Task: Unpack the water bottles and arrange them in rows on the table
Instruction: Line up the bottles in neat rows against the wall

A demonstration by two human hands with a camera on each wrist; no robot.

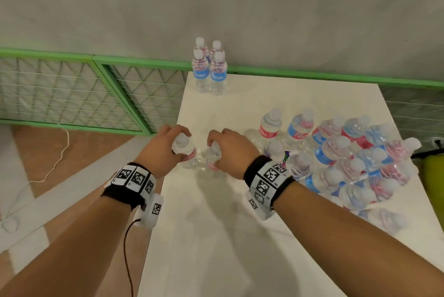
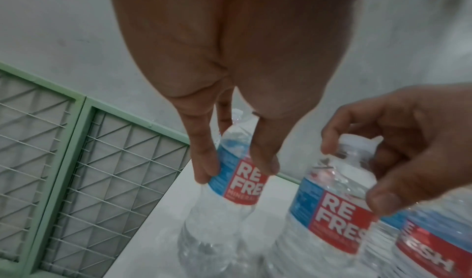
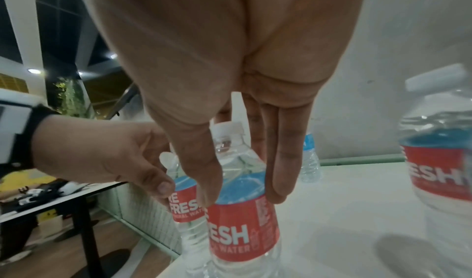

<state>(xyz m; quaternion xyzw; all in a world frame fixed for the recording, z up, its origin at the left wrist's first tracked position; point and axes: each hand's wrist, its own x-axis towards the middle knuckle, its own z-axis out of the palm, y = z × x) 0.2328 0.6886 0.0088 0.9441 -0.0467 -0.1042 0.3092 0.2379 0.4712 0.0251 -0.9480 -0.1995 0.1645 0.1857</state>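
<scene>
two hands [image 1: 165, 147] [image 1: 228, 150] grip bottles [image 1: 186, 152] near table's left edge [image 1: 168, 167].

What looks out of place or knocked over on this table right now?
One bottle lies on its side at the near edge of the pack. The four bottles at the far edge stand upright, as do the two that the left hand and right hand grip.

The bottle in the left hand [image 2: 231, 173] is showing "RE FRESH MINERAL" on its red label; the bottle in the right hand [image 3: 242, 221] is showing "FRESH" and "WATER". A neighbouring bottle [image 3: 442, 173] is reading "ESH".
</scene>
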